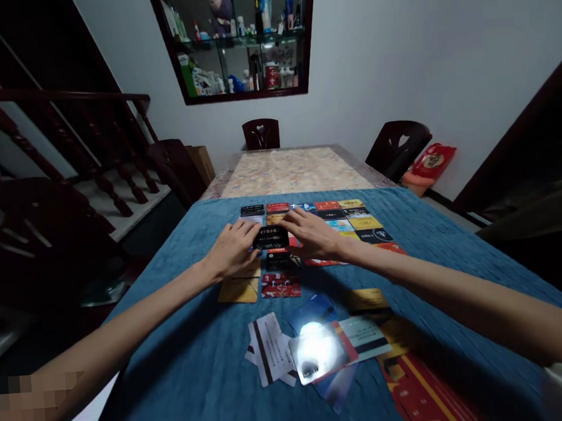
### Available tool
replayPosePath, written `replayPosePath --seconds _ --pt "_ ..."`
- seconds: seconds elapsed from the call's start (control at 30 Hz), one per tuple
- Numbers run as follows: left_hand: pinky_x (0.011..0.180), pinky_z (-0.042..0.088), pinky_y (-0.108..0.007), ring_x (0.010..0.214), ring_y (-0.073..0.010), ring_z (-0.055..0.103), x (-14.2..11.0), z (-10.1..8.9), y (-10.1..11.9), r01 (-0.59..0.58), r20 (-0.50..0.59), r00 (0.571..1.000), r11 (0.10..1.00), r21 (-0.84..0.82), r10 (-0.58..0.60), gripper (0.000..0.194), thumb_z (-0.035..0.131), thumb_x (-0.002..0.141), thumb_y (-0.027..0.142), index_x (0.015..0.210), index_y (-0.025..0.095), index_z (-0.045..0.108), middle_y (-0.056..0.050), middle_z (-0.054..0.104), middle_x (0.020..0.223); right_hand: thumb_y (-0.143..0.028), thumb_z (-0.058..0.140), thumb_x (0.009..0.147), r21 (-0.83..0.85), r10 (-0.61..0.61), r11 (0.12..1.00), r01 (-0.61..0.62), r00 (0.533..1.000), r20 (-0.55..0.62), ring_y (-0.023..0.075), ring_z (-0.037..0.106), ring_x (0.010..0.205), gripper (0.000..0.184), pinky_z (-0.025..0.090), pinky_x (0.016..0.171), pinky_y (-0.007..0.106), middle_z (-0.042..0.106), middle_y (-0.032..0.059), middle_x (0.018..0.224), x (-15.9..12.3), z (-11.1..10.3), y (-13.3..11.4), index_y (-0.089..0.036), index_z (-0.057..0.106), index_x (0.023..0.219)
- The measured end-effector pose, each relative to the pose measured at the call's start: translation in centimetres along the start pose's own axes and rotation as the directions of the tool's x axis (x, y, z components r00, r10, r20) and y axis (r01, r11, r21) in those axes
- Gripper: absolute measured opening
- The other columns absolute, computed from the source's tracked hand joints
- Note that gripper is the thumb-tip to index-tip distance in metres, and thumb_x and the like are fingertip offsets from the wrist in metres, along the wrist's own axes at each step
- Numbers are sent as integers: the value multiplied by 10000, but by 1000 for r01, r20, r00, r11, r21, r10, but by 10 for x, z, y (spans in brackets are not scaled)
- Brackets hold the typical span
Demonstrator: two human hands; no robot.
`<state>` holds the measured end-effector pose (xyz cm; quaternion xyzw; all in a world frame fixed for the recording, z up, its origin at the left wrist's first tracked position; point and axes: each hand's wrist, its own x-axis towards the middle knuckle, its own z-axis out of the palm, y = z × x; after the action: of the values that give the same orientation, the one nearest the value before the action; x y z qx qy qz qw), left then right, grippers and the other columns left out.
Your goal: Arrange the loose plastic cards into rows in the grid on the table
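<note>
Between my hands a black card (271, 238) with pale printing is held up at a tilt over the laid-out cards. My left hand (234, 247) grips its left edge, fingers bent. Its right edge is pinched by my right hand (314, 235). Rows of cards lie flat around and beyond them, among them a yellow card (363, 224) at the right. Just below the held card is a dark card (277, 261), and nearer to me lies a red patterned card (280, 285). A gold card (238, 291) sits to its left. Some cards are hidden behind my hands.
A loose pile holds a white striped card (271, 349), a glaring card (322, 352) and several others. A red and yellow packet (426, 393) lies at front right. The blue cloth (186, 371) covers the near table. Chairs stand around, including a far chair (261, 135).
</note>
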<state>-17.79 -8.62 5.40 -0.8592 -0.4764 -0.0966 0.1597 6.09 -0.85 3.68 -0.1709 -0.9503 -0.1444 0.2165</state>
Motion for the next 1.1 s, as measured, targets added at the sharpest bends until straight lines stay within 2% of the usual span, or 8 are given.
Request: replayPosePath --seconds 0.17,0.4,0.67,1.1 --pt "876 463 -423 1145 -321 546 13 4 -21 33 63 997 999 44 -35 468 620 853 227 1302 120 535 -172 617 1273 -325 662 847 4 17 1000 -18 999 37 282 465 1013 451 463 834 417 573 172 1145 24 15 18 -106 569 1230" --pt "864 465 -411 1119 -309 559 31 15 -49 54 85 995 996 76 -61 438 576 845 205 1274 121 555 -163 627 1238 -314 658 837 -5 40 999 -40 992 123 285 468 998 435 443 793 390 580 174 1161 52 34 43 -106 595 1214" --pt "896 481 -431 1150 -318 553 54 24 -70 152 188 968 984 94 -168 411 530 868 267 1257 140 569 -155 614 1256 -365 655 854 24 96 994 -104 971 219 289 494 1029 455 422 841 377 593 175 1205 79 50 68 -109 619 1229" --pt "922 502 -335 1149 -281 589 84 62 -118 284 229 932 959 17 -280 421 576 805 239 1218 167 617 -109 644 1222 -305 654 869 -14 192 980 -200 917 350 305 509 1132 432 392 918 361 609 163 1270 118 83 97 -146 643 1271"
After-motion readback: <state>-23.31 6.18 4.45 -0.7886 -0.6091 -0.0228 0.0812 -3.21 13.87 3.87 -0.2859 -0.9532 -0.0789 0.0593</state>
